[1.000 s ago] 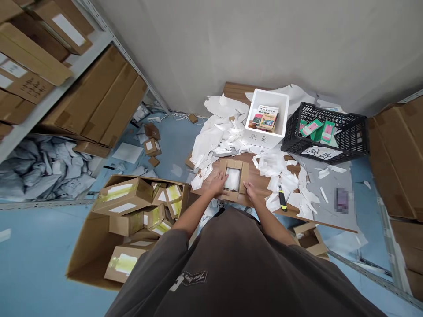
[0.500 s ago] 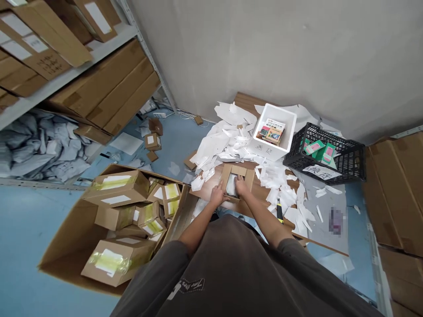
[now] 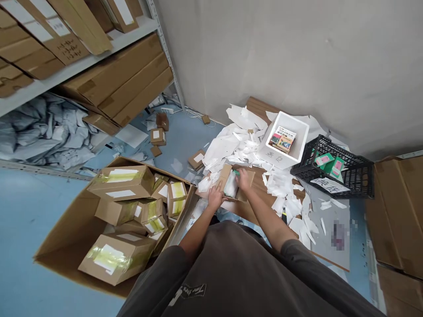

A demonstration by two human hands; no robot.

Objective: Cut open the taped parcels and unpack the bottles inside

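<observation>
left hand at carton edge, brown tabletop showing alongside

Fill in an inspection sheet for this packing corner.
Surface: wooden tabletop, largely covered by torn white paper.
Job's things: small open cardboard box with white material inside; a green item at its far side.
Clutter: paper scraps, a partly hidden yellow-and-black utility knife, a white tub of books, a black plastic crate holding green boxes.
Hands: left hand on the box's left side; right hand at the green item, grip unclear.
Cables: white cables on the floor, by the wall.
Surroundings: carton-filled shelving, large open carton of taped boxes.
</observation>
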